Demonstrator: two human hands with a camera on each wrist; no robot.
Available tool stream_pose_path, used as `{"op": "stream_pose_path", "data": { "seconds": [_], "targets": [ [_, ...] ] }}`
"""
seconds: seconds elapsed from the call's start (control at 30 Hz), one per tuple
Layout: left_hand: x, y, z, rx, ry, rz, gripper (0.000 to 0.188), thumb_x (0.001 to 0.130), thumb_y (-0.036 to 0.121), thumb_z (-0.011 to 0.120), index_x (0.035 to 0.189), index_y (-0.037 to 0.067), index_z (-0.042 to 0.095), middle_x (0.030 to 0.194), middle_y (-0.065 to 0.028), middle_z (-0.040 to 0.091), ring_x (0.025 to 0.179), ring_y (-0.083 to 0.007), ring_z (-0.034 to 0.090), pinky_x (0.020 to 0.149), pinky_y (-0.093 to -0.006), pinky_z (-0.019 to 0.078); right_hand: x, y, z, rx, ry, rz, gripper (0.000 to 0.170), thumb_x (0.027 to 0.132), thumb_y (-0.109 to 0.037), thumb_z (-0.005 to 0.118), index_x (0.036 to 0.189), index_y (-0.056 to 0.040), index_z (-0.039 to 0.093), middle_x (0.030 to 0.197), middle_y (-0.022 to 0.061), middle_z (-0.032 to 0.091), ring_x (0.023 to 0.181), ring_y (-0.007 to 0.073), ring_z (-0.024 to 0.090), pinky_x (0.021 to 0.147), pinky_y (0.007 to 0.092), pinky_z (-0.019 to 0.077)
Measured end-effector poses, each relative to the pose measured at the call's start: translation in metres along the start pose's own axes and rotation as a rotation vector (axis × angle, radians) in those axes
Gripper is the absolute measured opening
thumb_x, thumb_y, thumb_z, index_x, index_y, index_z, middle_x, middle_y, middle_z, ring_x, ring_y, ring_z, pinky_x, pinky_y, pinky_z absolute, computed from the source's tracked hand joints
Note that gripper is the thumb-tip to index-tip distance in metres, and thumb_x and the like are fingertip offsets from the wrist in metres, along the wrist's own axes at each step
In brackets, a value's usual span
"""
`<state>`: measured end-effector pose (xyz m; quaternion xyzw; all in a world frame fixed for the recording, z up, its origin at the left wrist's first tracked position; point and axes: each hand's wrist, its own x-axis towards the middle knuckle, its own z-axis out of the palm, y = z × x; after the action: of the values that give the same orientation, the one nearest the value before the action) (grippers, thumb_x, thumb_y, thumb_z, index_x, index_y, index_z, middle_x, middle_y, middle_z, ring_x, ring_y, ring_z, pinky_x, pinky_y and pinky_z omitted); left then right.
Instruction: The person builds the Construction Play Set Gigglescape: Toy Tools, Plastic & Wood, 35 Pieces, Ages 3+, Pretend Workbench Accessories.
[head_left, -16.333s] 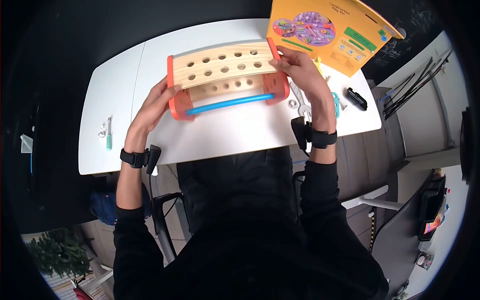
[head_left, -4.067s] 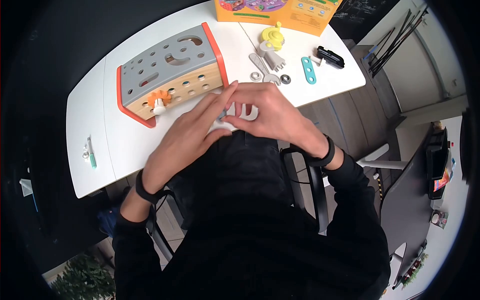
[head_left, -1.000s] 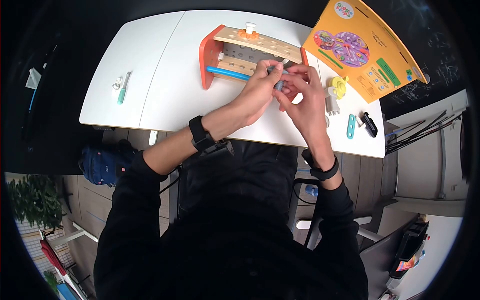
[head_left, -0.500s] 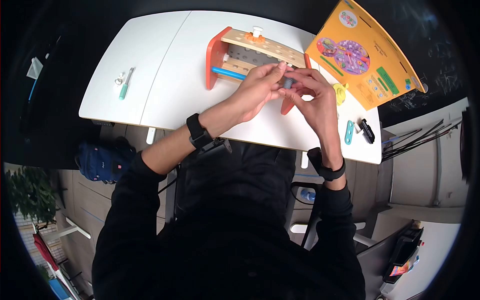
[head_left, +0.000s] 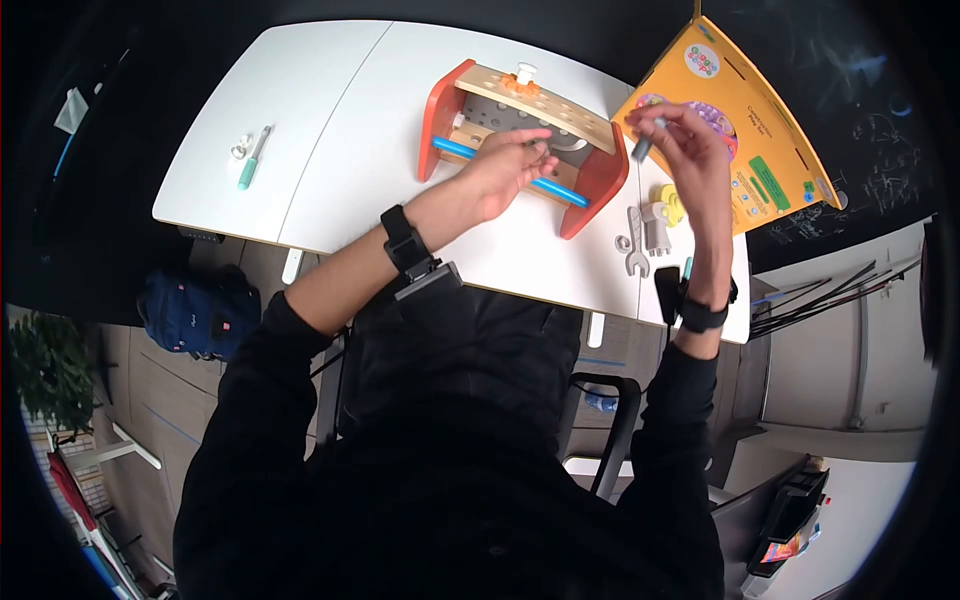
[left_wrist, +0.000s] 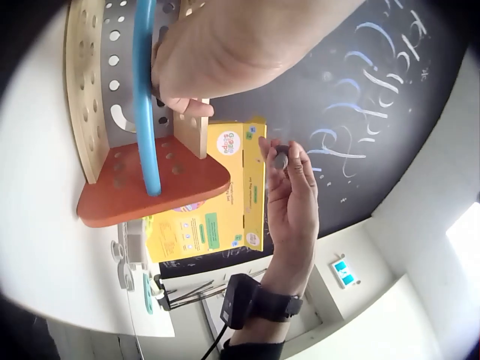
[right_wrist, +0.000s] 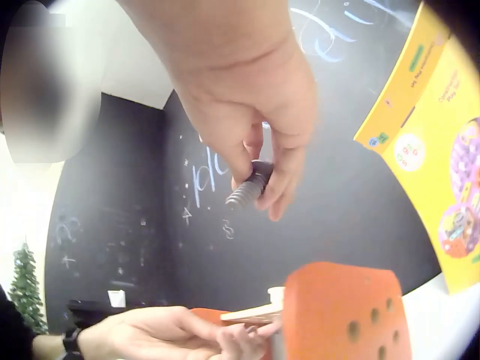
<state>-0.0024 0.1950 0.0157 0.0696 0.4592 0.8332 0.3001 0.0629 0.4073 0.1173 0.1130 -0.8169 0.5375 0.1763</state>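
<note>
The right hand (head_left: 700,160) pinches a dark grey threaded bolt (head_left: 643,143) between thumb and fingers, raised beside the right end of a toy workbench (head_left: 602,180). In the right wrist view the threaded end of the bolt (right_wrist: 247,187) sticks out from the fingertips. Palm up, the left hand (head_left: 495,175) is at the workbench's open side, over the blue rod (head_left: 567,193), its fingers loosely bent with nothing visible in them. On top of the wooden slat (head_left: 560,109) stand an orange gear and a white bolt (head_left: 525,72).
To the right lie a grey wrench (head_left: 636,245), a grey nut (head_left: 622,243), a grey hammer-like piece (head_left: 656,230) and a yellow piece (head_left: 670,203). Behind them stands an orange box (head_left: 765,130). A green-handled screwdriver (head_left: 250,170) lies at the left.
The hands have come apart. Carrying the grey bolt, the right hand has moved up and to the right, uncovering the workbench's right end and the wrench; the left hand stays near the blue rod.
</note>
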Motion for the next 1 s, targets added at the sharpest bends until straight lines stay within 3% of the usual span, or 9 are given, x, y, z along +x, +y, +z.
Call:
{"op": "stream_pose_path", "data": {
  "seconds": [0.07,0.33,0.4,0.53,0.63,0.7,0.83,0.9,1.0],
  "targets": [
    [0.014,0.005,-0.003,-0.061,0.055,-0.047,0.037,0.101,-0.006,0.044,0.138,-0.010,0.044,0.116,-0.0115,0.054,0.105,-0.0177,0.059,0.097,-0.0249,0.0532,0.024,0.012,-0.008,-0.131,0.098,-0.005,0.019,0.092,-0.012,0.075,0.108,-0.0023,0.073,0.100,0.0062,0.073,0.082,0.0124,0.070,0.076,0.0251,0.0566],
    [0.074,0.010,-0.019,0.186,0.028,-0.128,0.024,0.102,-0.004,0.047,0.125,-0.002,0.050,0.111,-0.0112,0.059,0.091,-0.0172,0.061,0.087,-0.0283,0.0587,0.063,0.077,0.025,-0.371,0.046,-0.030,0.026,0.096,-0.011,0.068,0.119,-0.0009,0.071,0.106,0.0112,0.066,0.084,0.0160,0.073,0.075,0.0274,0.0602],
    [0.075,0.019,-0.012,0.192,0.034,-0.317,0.024,0.104,0.000,0.047,0.128,0.001,0.050,0.116,-0.0119,0.061,0.095,-0.0186,0.065,0.088,-0.0270,0.0584,0.064,0.089,0.034,-0.306,-0.028,-0.092,0.026,0.096,-0.004,0.064,0.122,-0.0009,0.069,0.112,0.0138,0.065,0.093,0.0216,0.073,0.080,0.0323,0.0613],
    [0.084,0.009,-0.013,0.259,-0.023,-0.276,0.025,0.105,0.002,0.046,0.129,0.001,0.050,0.125,-0.0137,0.059,0.106,-0.0215,0.067,0.092,-0.0269,0.0583,0.068,0.076,0.039,-0.473,-0.106,-0.172,0.030,0.093,0.000,0.065,0.123,-0.0006,0.068,0.116,0.0139,0.066,0.095,0.0253,0.071,0.080,0.0342,0.0615],
    [0.087,0.001,-0.014,0.006,-0.021,-0.189,0.022,0.103,-0.003,0.042,0.121,0.003,0.054,0.120,-0.0124,0.061,0.106,-0.0229,0.069,0.081,-0.0286,0.0599,0.066,0.066,0.042,-0.533,-0.153,-0.169,0.029,0.093,-0.001,0.065,0.122,-0.0004,0.068,0.118,0.0130,0.066,0.092,0.0282,0.071,0.080,0.0356,0.0597],
    [0.074,0.010,-0.007,0.129,-0.050,-0.123,0.031,0.104,-0.002,0.045,0.135,0.001,0.047,0.134,-0.0135,0.054,0.117,-0.0241,0.065,0.102,-0.0288,0.0565,0.069,0.076,0.040,-0.592,-0.190,-0.364,0.026,0.096,-0.006,0.064,0.121,-0.0005,0.069,0.116,0.0128,0.068,0.091,0.0292,0.070,0.078,0.0374,0.0570],
    [0.072,0.009,-0.004,0.121,-0.005,-0.092,0.034,0.103,-0.004,0.046,0.137,0.001,0.046,0.133,-0.0129,0.054,0.121,-0.0252,0.062,0.107,-0.0297,0.0542,0.071,0.085,0.040,-0.523,-0.270,-0.343,0.025,0.097,-0.011,0.063,0.120,-0.0008,0.069,0.113,0.0131,0.068,0.087,0.0299,0.068,0.077,0.0377,0.0541],
    [0.075,0.007,-0.006,0.090,-0.010,-0.050,0.037,0.102,-0.006,0.046,0.138,0.000,0.045,0.134,-0.0128,0.054,0.123,-0.0263,0.061,0.110,-0.0311,0.0528,0.068,0.073,0.042,-0.583,-0.322,-0.129,0.025,0.100,-0.014,0.061,0.120,-0.0009,0.069,0.115,0.0124,0.066,0.091,0.0234,0.064,0.081,0.0337,0.0529],
    [0.080,0.004,-0.007,0.106,0.018,-0.014,0.037,0.101,-0.008,0.045,0.137,-0.001,0.045,0.134,-0.0138,0.053,0.122,-0.0270,0.062,0.111,-0.0319,0.0526,0.068,0.076,0.040,-0.595,-0.317,-0.051,0.025,0.101,-0.015,0.061,0.120,-0.0018,0.070,0.111,0.0113,0.066,0.088,0.0221,0.063,0.080,0.0328,0.0517]
  ]
}}
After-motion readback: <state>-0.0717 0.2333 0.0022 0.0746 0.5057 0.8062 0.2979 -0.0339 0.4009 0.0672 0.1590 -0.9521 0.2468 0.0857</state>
